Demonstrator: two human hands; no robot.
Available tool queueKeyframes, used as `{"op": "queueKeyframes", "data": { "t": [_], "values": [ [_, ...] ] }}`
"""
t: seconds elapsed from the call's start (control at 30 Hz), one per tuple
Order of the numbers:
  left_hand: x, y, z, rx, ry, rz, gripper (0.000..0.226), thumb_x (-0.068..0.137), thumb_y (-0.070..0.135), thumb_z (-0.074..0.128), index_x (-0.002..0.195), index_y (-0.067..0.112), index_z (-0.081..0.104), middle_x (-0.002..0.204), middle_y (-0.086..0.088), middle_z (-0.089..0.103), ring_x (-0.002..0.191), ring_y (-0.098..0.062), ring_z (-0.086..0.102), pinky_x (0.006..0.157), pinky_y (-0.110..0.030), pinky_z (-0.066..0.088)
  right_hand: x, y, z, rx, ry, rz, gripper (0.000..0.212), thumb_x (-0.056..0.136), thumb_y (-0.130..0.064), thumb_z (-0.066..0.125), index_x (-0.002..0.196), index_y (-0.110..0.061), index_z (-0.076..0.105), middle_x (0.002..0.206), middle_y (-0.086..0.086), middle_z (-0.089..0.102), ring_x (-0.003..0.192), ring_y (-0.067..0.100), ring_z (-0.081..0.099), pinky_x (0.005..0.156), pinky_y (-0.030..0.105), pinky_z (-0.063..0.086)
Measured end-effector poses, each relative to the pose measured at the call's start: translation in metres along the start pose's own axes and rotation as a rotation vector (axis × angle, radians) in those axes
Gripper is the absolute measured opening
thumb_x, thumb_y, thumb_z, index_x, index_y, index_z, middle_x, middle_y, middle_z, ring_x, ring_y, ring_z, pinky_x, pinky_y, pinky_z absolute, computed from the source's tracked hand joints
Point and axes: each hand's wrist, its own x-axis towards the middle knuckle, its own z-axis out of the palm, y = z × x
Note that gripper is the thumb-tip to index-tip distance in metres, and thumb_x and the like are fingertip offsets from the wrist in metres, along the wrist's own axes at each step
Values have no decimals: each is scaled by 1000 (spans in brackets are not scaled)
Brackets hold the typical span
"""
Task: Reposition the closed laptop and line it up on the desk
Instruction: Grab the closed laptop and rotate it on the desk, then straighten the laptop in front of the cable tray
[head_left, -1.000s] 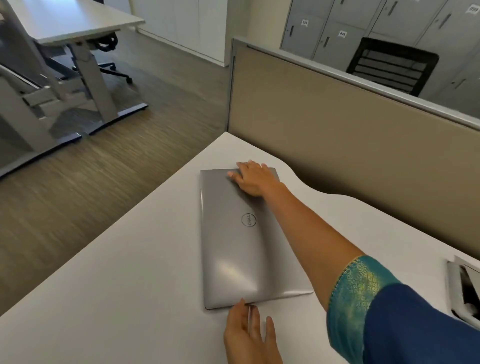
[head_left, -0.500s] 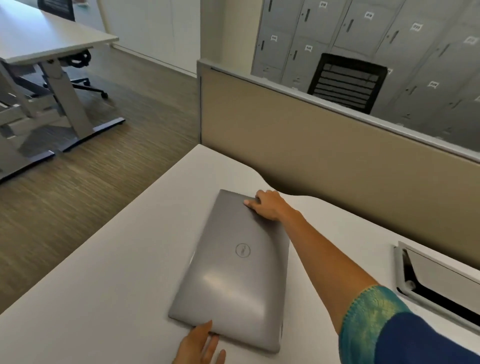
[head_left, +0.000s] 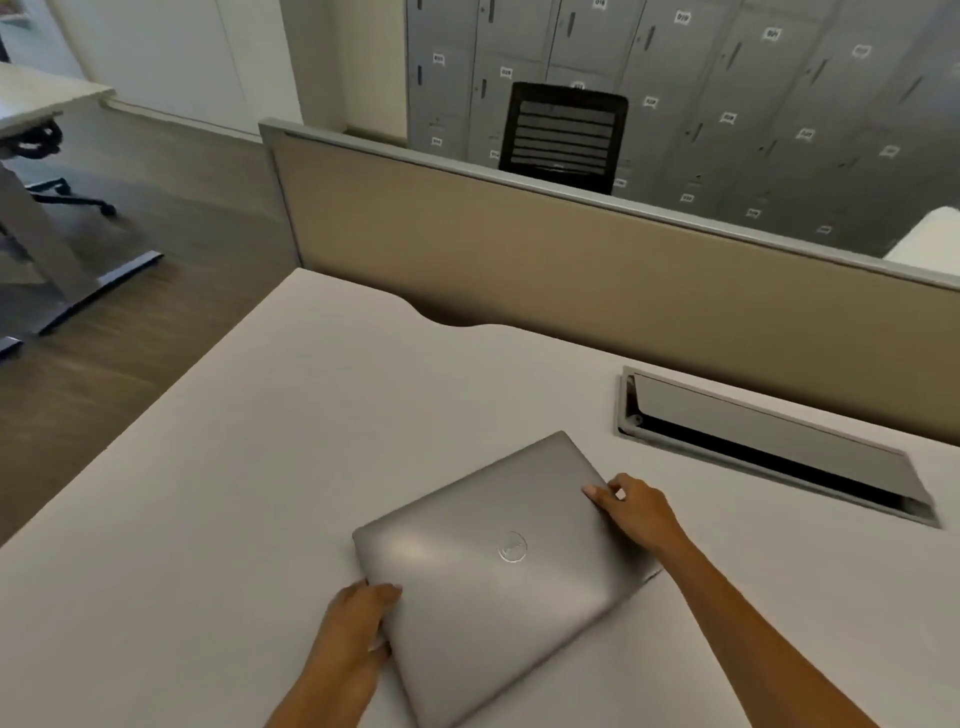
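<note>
A closed silver laptop (head_left: 493, 577) with a round logo lies flat on the white desk (head_left: 234, 493), turned at a slant to the desk edges. My left hand (head_left: 358, 623) grips its near left edge, fingers curled onto the lid. My right hand (head_left: 636, 512) holds the far right edge, thumb on top of the lid. The laptop's near corner runs toward the bottom of the view.
A grey cable hatch (head_left: 769, 447) with its flap open is set into the desk at the right. A beige partition (head_left: 571, 260) runs along the desk's far side. Beyond it stand a black chair (head_left: 563, 137) and grey lockers (head_left: 727, 104). Another desk (head_left: 36, 171) is far left.
The laptop has been rotated clockwise and drawn nearer to me. My left hand went from touching the near edge to gripping the left edge; my right hand stayed on the far edge.
</note>
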Motion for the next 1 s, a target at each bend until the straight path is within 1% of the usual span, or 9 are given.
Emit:
{"op": "queueKeyframes", "data": {
  "t": [0.07,0.13,0.27,0.37,0.4,0.53,0.63,0.73,1.0],
  "values": [
    [-12,-10,17,49,7,27,23,87,1,56,109,4,60,85,-8,62,75,-20,56,62,-31,44,-30,39,-9,41,27,57,56,88,-58,50,116,-11,58,121,14,63,106,31,58,81,34,43],
    [-17,-20,35,112,3,41,30,87,4,59,116,3,58,93,-8,60,78,-19,54,72,-33,46,-59,75,-18,97,48,110,56,88,-56,52,118,-9,57,121,16,63,107,32,58,87,38,45],
    [-24,-41,77,251,-16,41,43,85,10,63,127,0,55,122,-16,57,101,-28,56,83,-38,48,-105,135,-39,185,105,208,54,89,-52,53,119,-7,57,123,17,62,110,34,57,92,42,45],
    [-30,-57,110,350,-58,59,47,84,12,64,128,0,53,103,-13,55,88,-24,54,79,-38,48,-134,174,-55,242,136,274,53,89,-50,54,120,-7,58,123,16,61,112,34,56,94,43,46],
    [-32,-62,121,379,-71,65,47,84,13,64,128,1,52,102,-12,55,86,-24,54,77,-38,48,-143,187,-59,255,142,290,52,90,-49,54,120,-7,58,123,16,62,112,34,56,95,43,46],
    [-41,-87,159,480,-97,89,53,83,13,65,132,3,50,131,-16,52,108,-29,53,81,-38,46,-174,231,-70,306,178,345,50,90,-47,55,120,-7,58,123,15,62,112,34,56,97,45,46],
    [-44,-105,179,527,-95,95,61,83,13,65,138,3,42,141,-17,46,124,-33,47,92,-43,45,-189,256,-73,329,195,370,51,89,-46,56,121,-6,58,124,15,61,114,33,56,98,46,46],
    [-46,-119,194,587,-93,94,62,84,13,65,139,2,41,142,-19,44,126,-35,46,101,-47,43,-196,272,-75,334,197,381,51,89,-46,57,121,-6,58,125,15,62,115,33,56,97,43,46],
    [-46,-130,213,670,-49,136,62,83,6,61,140,1,37,144,-20,41,129,-37,43,104,-47,41,-191,287,-72,322,198,384,44,90,-44,57,109,-5,61,112,16,66,104,33,60,87,41,47]
  ]
}}
